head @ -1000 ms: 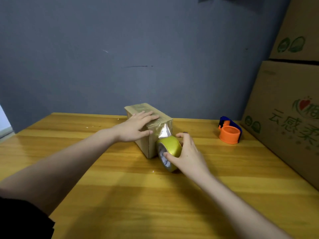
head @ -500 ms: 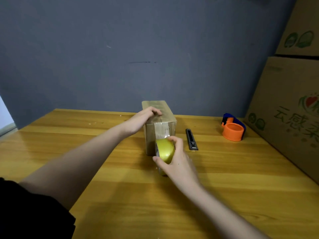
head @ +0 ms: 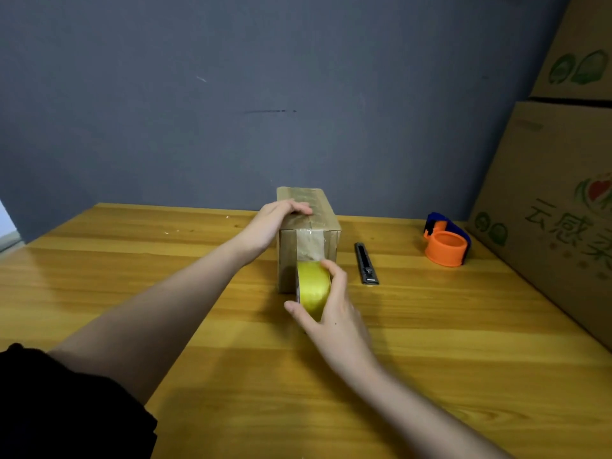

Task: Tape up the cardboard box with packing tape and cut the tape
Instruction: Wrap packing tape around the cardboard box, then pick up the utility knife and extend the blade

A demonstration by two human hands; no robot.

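head view | above, facing forward-down — close over wooden table

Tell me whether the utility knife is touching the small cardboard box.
Apart. The head view shows a strip of bare table between the utility knife and the small cardboard box.

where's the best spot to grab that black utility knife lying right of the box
Probably the middle of the utility knife, pinched across its long sides from above. It lies flat on the table, its length running away from the person, so the narrow width suits a thumb-and-finger pinch. The right hand, now holding the tape roll, is nearest; the cardboard box crowds the left side.
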